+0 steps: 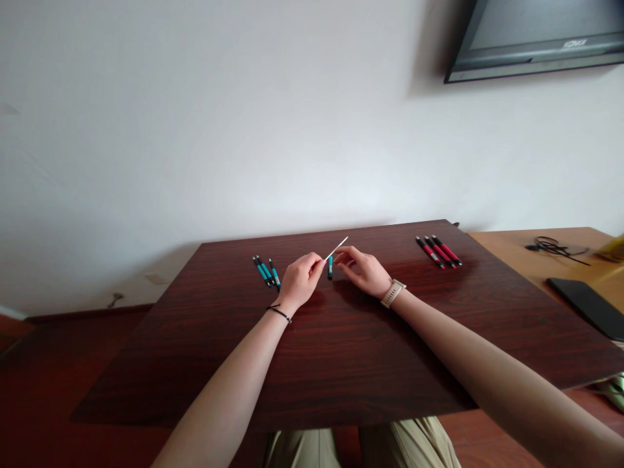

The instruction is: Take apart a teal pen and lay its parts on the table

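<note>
My left hand [303, 278] is closed in a pinch on a thin white pen refill [336, 248], which slants up to the right. Curved and slightly spread, the fingers of my right hand [363, 272] are close to the refill, and I see nothing held in them. A short teal and black pen part [330, 268] is between my hands, partly covered at its upper end. Several teal and black pens [264, 270] lie left of my left hand, one partly hidden by it.
Several red and black pens [439, 252] lie side by side at the right of the dark wooden table [341, 364]. A lighter table [521, 257] adjoins it, with a black cable [556, 247] and a flat black device [587, 304]. A screen [546, 39] hangs above.
</note>
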### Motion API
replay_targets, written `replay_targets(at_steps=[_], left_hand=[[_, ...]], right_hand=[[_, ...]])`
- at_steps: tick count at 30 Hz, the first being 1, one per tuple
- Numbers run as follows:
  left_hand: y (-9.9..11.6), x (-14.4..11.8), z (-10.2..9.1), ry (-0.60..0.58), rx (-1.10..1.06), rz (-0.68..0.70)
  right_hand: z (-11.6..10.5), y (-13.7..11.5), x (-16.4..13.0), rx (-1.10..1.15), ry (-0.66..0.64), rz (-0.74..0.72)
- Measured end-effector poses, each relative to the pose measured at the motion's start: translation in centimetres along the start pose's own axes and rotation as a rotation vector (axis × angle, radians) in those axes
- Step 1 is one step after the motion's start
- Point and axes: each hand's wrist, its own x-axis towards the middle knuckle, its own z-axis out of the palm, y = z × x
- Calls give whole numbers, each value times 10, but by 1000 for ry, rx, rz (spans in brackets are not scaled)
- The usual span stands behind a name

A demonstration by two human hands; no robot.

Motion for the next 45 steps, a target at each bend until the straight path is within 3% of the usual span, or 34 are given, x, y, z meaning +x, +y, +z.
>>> replay_targets(at_steps=[5, 16, 28, 37, 45], left_hand=[[7, -1, 2, -79, 36, 30], [12, -3, 7, -359, -44, 87], [10, -2, 8, -326, -4, 45], [11, -3, 7, -337, -30, 43], [10, -2, 8, -356, -29, 56]], right_hand=[[1, 2, -1, 19, 132, 58], [2, 12, 1, -71, 55, 64], [-3, 1, 3, -5, -78, 59], [7, 31, 0, -259, -47, 187], [9, 32, 0, -295, -86, 130]])
